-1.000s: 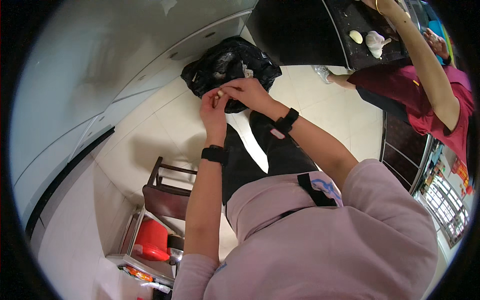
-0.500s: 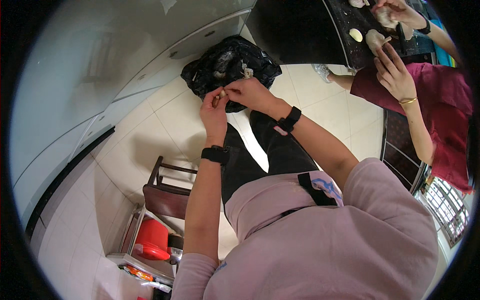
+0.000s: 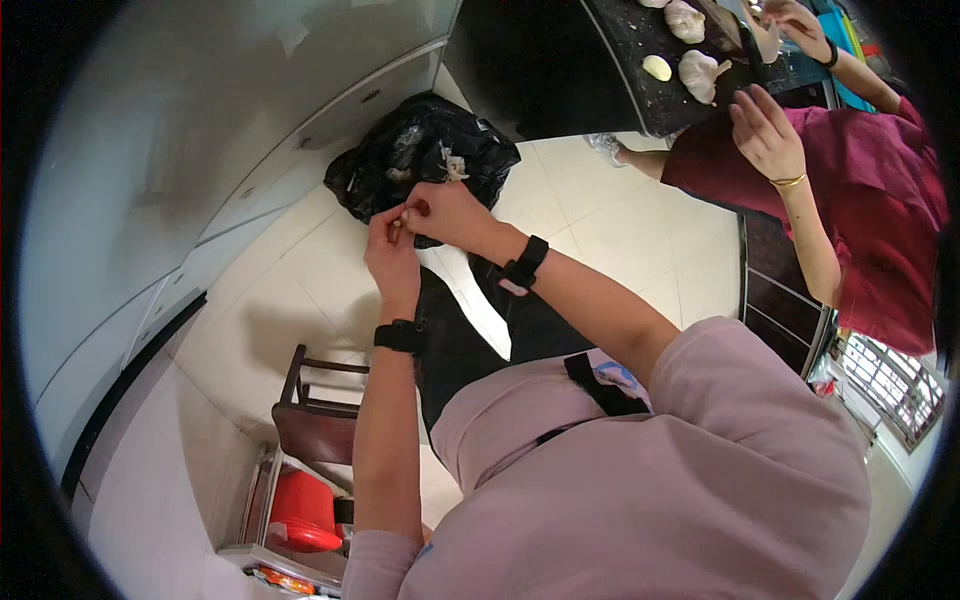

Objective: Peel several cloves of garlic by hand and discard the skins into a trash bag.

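My left hand [image 3: 393,255] is closed, its fingertips pinching a small garlic clove [image 3: 397,224]. The fingers of my right hand [image 3: 445,213] are pinched together at the same clove, from its right side. Most of the clove is hidden by the fingers. Both hands are held over the near edge of a black plastic bag [image 3: 350,172]. Inside the bag's open mouth lie pale, papery garlic skins [image 3: 453,165].
On the dark counter [image 3: 640,105] at the upper right lie garlic bulbs [image 3: 702,74] and a peeled clove [image 3: 656,68]. A co-worker in dark red [image 3: 850,190] has both hands near it. A wooden chair [image 3: 315,430] and a red container [image 3: 303,510] stand lower left.
The view has shifted, so the bag and counter appear further left. My hands remain pinched together at the clove. The co-worker's nearer hand has come away from a garlic bulb.
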Motion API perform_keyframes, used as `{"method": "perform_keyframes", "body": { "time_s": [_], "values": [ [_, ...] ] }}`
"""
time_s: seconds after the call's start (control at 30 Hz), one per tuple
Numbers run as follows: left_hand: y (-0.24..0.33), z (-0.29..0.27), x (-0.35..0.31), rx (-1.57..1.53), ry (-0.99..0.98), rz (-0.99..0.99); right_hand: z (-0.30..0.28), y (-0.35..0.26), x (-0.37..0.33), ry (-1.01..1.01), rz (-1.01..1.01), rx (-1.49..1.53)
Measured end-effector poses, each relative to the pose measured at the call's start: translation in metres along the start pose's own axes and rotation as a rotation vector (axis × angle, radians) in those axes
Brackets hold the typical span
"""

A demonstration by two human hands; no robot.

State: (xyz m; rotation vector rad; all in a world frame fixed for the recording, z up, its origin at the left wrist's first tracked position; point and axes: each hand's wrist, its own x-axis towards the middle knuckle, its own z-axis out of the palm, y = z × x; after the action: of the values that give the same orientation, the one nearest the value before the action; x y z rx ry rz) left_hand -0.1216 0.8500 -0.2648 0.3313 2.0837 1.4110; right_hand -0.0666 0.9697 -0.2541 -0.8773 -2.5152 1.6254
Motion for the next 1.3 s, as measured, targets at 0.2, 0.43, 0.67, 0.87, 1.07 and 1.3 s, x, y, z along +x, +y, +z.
{"method": "perform_keyframes", "body": {
  "time_s": [0.2,0.43,0.67,0.87,1.07,1.3],
  "values": [
    [0.001,0.003,0.000,-0.048,-0.043,-0.042,-0.007,0.005,-0.001,-0.035,0.027,0.077],
    [-0.001,0.009,0.009,-0.376,-0.091,-0.101,-0.016,0.006,0.001,0.001,0.281,0.383],
    [-0.009,0.003,0.009,-0.738,-0.128,-0.316,-0.009,0.008,-0.002,0.029,0.294,0.404],
    [-0.011,0.005,0.009,-0.869,-0.080,-0.340,0.004,0.027,-0.002,0.130,0.303,0.567],
    [-0.016,0.003,0.011,-0.925,-0.094,-0.322,-0.002,0.024,-0.003,-0.004,0.270,0.582],
    [-0.012,-0.001,0.008,-0.901,-0.125,-0.301,-0.006,0.013,-0.004,-0.032,0.366,0.715]
  ]
}}
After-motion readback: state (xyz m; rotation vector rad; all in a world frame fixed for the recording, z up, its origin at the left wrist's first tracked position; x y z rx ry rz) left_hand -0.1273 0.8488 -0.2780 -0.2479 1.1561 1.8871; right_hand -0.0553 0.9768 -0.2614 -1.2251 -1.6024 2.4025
